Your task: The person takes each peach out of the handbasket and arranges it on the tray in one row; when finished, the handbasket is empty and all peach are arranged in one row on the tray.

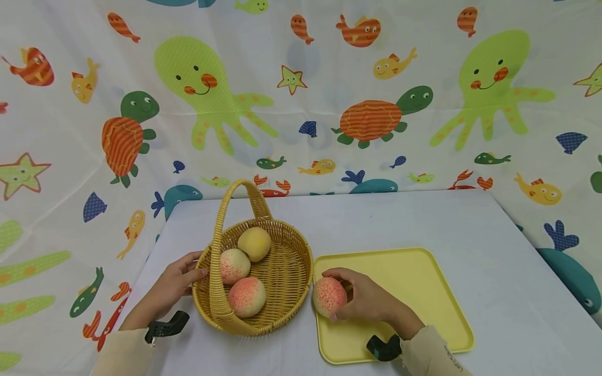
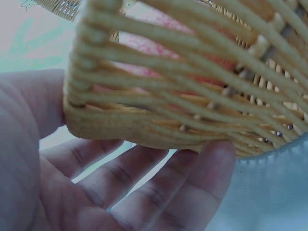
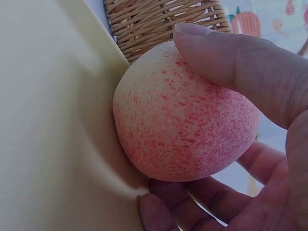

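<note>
My right hand [image 1: 362,296] grips a pink-speckled peach [image 1: 330,297] at the left edge of the yellow tray [image 1: 400,334]. In the right wrist view, the thumb lies over one side of the peach [image 3: 185,115] and the other fingers curl round the opposite side. At the left rim of a woven basket [image 1: 287,282], my left hand [image 1: 176,282] holds on, its thumb over the rim and its fingers against the outer wall, as the left wrist view shows. Inside the basket, on its left side, lie two pinkish peaches [image 1: 247,296] and a yellow fruit [image 1: 254,244].
The basket's tall handle [image 1: 216,250] arches up over its left half. Basket and tray stand side by side, nearly touching, on a white-covered table [image 1: 470,235]. A curtain with printed sea animals [image 1: 291,130] hangs behind and at both sides.
</note>
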The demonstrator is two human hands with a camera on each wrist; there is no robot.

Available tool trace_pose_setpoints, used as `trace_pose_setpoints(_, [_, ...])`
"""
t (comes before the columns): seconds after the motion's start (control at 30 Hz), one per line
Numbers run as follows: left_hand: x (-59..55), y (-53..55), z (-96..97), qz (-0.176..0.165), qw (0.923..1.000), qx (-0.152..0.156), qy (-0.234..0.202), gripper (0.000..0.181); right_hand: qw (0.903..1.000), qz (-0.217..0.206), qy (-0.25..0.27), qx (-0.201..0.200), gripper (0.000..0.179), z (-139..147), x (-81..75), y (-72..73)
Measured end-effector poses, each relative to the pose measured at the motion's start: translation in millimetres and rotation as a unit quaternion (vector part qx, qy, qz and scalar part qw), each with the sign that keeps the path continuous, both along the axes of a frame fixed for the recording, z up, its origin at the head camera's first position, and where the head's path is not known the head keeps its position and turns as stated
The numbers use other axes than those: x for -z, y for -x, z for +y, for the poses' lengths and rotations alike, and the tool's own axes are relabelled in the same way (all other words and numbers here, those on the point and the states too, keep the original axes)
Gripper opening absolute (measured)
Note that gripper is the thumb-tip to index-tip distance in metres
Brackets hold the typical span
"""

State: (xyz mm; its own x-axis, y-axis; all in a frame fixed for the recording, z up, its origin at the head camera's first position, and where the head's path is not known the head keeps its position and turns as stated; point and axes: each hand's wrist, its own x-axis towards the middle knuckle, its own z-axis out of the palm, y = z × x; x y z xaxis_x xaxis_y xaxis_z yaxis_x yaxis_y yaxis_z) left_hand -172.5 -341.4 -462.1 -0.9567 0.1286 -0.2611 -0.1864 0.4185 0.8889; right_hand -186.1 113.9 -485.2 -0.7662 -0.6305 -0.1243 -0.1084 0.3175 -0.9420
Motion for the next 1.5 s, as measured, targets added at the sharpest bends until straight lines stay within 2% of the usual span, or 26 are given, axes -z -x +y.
trace_pose_setpoints(0.4, [1.8,0.9,-1.8,0.003,1.0000,0.004,-0.006,0.057,0.9995,-0.030,0.009,-0.009,0.088,0.5,0.0,1.3])
trace_pose_setpoints(0.87, [0.4,-0.2,-1.2,0.009,0.9999,0.006,-0.007,0.056,0.9991,-0.035,0.007,-0.023,0.089,2.7,-5.3,1.5])
trace_pose_setpoints(1.17, [-0.4,-0.1,-0.6,0.008,1.0000,0.004,-0.005,0.056,0.9994,-0.006,-0.032,-0.011,0.086,8.6,-15.0,3.7])
trace_pose_setpoints(1.37, [-0.6,0.6,0.3,0.003,1.0000,-0.004,0.001,0.057,0.9969,0.044,-0.063,0.018,0.079,9.3,-30.1,11.7])
trace_pose_setpoints(1.5, [0.2,1.9,0.2,0.002,1.0000,-0.007,0.006,0.056,0.9948,0.085,-0.049,0.026,0.073,1.3,-45.1,19.5])
